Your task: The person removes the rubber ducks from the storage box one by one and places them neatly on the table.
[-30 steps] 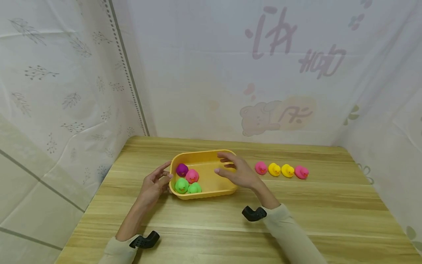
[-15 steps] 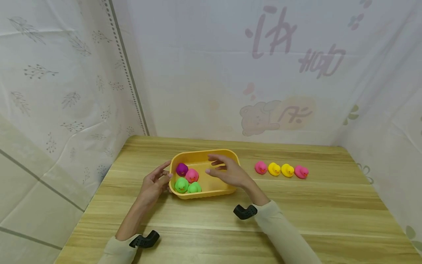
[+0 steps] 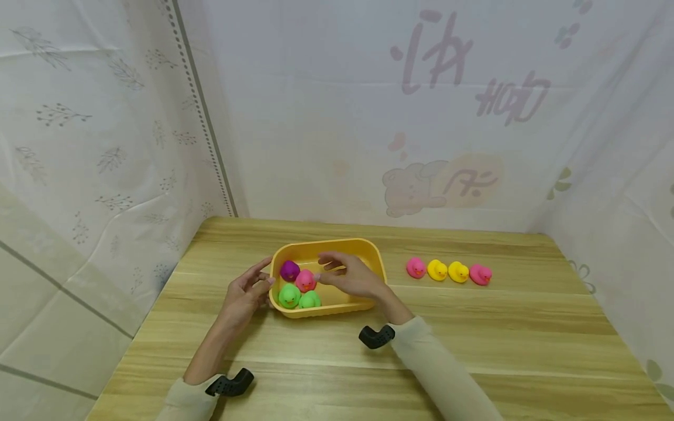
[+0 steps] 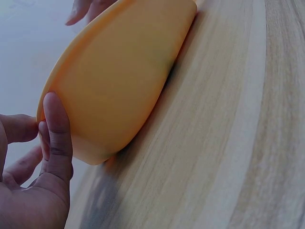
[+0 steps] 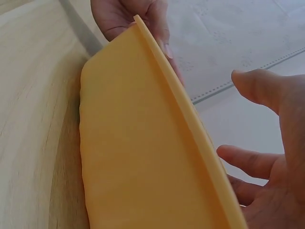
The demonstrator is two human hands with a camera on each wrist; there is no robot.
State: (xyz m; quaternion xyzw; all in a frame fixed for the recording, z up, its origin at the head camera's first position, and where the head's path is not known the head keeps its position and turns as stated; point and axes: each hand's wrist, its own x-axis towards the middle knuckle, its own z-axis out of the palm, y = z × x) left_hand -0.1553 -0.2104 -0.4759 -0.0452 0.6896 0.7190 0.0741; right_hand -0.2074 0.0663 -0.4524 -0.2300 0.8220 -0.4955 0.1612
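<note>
A yellow plastic tray (image 3: pixel 326 311) with rounded corners lies on the table, turned slightly. My left hand (image 3: pixel 243 298) holds its left end, thumb at the rim and fingers cupped round the outer wall; the left wrist view shows this thumb (image 4: pixel 58 119) against the wall. In the tray's left part sit a purple rubber duck (image 3: pixel 290 271), a pink rubber duck (image 3: pixel 306 282) and two green rubber ducks, one at the corner (image 3: pixel 289 296) and one beside it (image 3: pixel 309 300). My right hand (image 3: pixel 350 277) hovers over the tray, fingers parted, thumb tip near the pink duck, nothing held.
Right of the tray, a row of rubber ducks stands on the wooden table (image 3: pixel 526 339): pink (image 3: pixel 416 268), yellow (image 3: pixel 437 270), yellow (image 3: pixel 458 272), pink (image 3: pixel 480 274). A patterned white curtain (image 3: pixel 316 117) hangs behind the table's back edge.
My right hand has moved left over the tray, from its right end toward the ducks inside. The left hand, the tray and the ducks have stayed in place.
</note>
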